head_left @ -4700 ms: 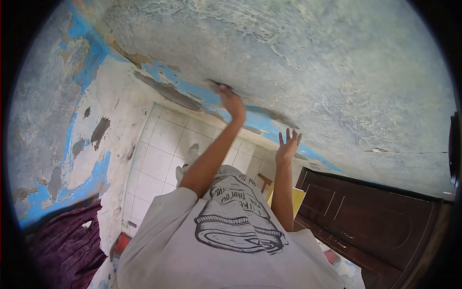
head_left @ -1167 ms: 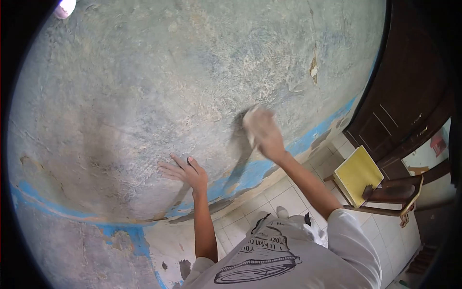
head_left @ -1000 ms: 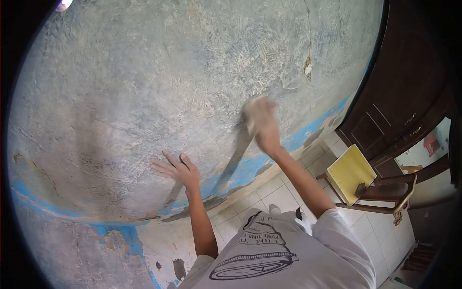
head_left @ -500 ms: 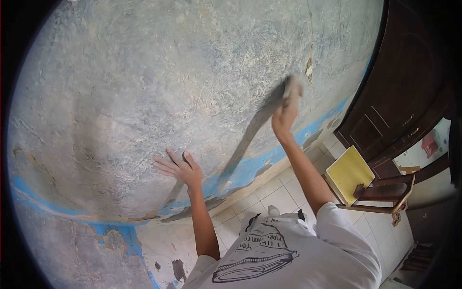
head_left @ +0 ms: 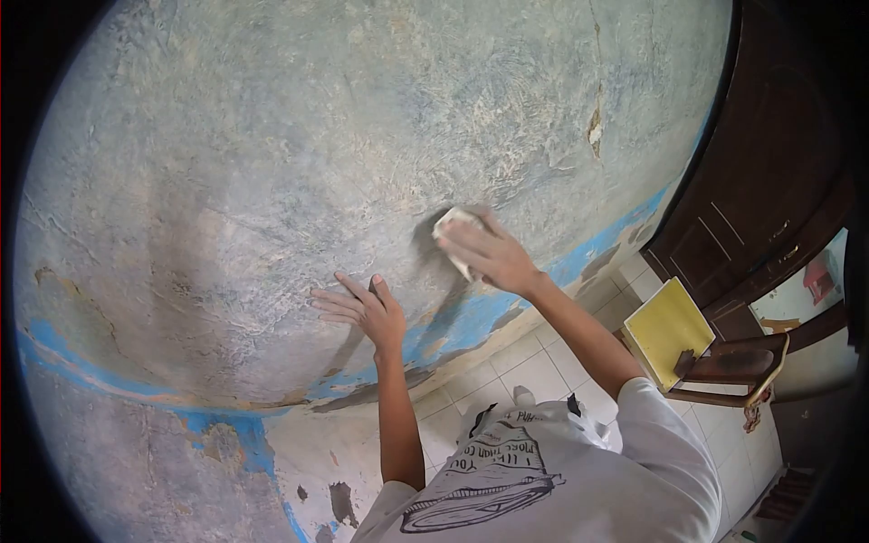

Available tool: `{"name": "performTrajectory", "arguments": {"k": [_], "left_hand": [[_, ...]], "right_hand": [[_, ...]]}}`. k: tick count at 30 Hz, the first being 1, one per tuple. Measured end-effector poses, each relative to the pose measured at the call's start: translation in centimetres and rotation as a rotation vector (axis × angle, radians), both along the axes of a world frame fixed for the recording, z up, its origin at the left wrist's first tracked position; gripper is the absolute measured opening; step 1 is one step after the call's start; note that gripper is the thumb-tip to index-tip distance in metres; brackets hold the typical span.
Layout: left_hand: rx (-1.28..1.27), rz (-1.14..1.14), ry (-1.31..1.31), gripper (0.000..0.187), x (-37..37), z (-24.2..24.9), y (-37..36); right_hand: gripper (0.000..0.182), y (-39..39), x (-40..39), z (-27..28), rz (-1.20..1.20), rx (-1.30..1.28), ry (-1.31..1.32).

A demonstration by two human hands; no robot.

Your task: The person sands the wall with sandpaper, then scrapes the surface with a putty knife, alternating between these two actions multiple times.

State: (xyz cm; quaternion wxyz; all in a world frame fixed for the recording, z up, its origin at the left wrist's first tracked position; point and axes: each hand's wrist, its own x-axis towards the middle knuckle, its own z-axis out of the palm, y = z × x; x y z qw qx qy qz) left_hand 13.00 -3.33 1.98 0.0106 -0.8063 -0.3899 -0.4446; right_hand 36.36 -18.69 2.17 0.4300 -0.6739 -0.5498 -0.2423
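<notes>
My right hand (head_left: pixel 498 258) is wrapped over a pale, flat-edged pad (head_left: pixel 458 217) and holds it to the wall (head_left: pixel 299 163). The wall is rough grey, with scraped patches and a blue painted band (head_left: pixel 489 312) low down. My fingers cover most of the pad and are a little blurred. To the left, my left hand (head_left: pixel 371 312) rests on the same grey surface, fingers spread and holding nothing. Both hands lie just above the blue band.
A crack with a chipped spot (head_left: pixel 595 134) runs down the wall at upper right. A wooden chair (head_left: pixel 733 366) with a yellow seat (head_left: pixel 668 330) stands on the tiled floor (head_left: pixel 525 371). Beyond it is a dark cabinet (head_left: pixel 724 181). Bare patches mark the lower wall (head_left: pixel 118 462).
My right hand has swept down and left across the wall with the pad, coming closer to my left hand. My left hand stays spread on the wall while the view shifts slightly.
</notes>
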Motion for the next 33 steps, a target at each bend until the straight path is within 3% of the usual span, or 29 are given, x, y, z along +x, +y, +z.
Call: {"name": "performTrajectory", "arguments": {"k": [1, 2, 4, 6, 7, 9, 11, 14, 16, 17, 22, 24, 27, 29, 31, 33], "left_hand": [[0.011, 0.019, 0.034, 0.079, -0.2, -0.2, 0.2], [0.014, 0.012, 0.034, 0.079, -0.2, -0.4, 0.3], [0.022, 0.005, 0.032, 0.08, -0.3, -0.5, 0.3], [0.022, 0.01, 0.017, 0.08, -0.4, -0.6, 0.2], [0.025, 0.003, 0.013, 0.08, -0.2, -0.5, 0.3], [0.019, 0.024, 0.019, 0.079, 0.0, -0.7, 0.3], [0.017, 0.025, 0.037, 0.079, -0.2, -0.7, 0.4], [0.014, 0.032, 0.043, 0.08, -0.2, -0.7, 0.0], [0.033, 0.03, 0.046, 0.081, -0.3, -0.9, 0.3], [0.045, 0.042, 0.047, 0.081, -0.3, -1.0, 0.6], [0.038, 0.057, 0.053, 0.081, -0.2, -1.3, 0.6], [0.058, 0.039, 0.038, 0.081, -0.2, -1.2, 0.4], [0.056, 0.048, 0.034, 0.081, -0.3, -1.5, 0.8], [0.05, 0.046, 0.036, 0.081, -0.2, -1.5, 1.0], [0.046, 0.04, 0.025, 0.081, -0.2, -1.4, 0.8], [0.047, 0.033, 0.028, 0.081, -0.2, -1.2, 0.6]], "right_hand": [[0.058, -0.4, 0.3, -0.3, 0.052, -0.078, -0.001], [0.055, -0.8, 2.1, 0.0, -0.064, 0.24, 0.201], [0.052, -1.6, 3.9, -0.5, -0.239, 0.379, 0.872], [0.049, -1.3, 3.1, -1.2, -0.177, 0.245, 0.63], [0.048, -1.1, 0.8, -0.9, -0.023, 0.092, 0.279], [0.05, -1.7, 0.2, 0.8, 0.212, -0.151, 0.092], [0.052, -2.5, 1.2, 2.2, 0.044, 0.126, 0.187], [0.058, -2.6, 3.7, 1.9, -0.2, 0.256, 0.723], [0.062, -1.2, 1.8, 0.8, -0.11, 0.298, 0.587], [0.063, -0.1, -0.1, 0.1, 0.049, 0.295, 0.261], [0.053, -2.9, 2.1, 4.9, -0.177, 0.485, 0.761], [0.05, -2.4, 2.9, 3.9, -0.223, 0.504, 0.679], [0.049, -1.6, -0.8, 4.1, 0.031, 0.047, -0.066], [0.05, -1.9, -0.8, 3.7, 0.21, 0.062, -0.185], [0.048, -0.8, 1.5, 2.9, 0.128, 0.373, 0.356], [0.049, -0.6, 2.0, 3.3, -0.063, 0.436, 0.255]]}}
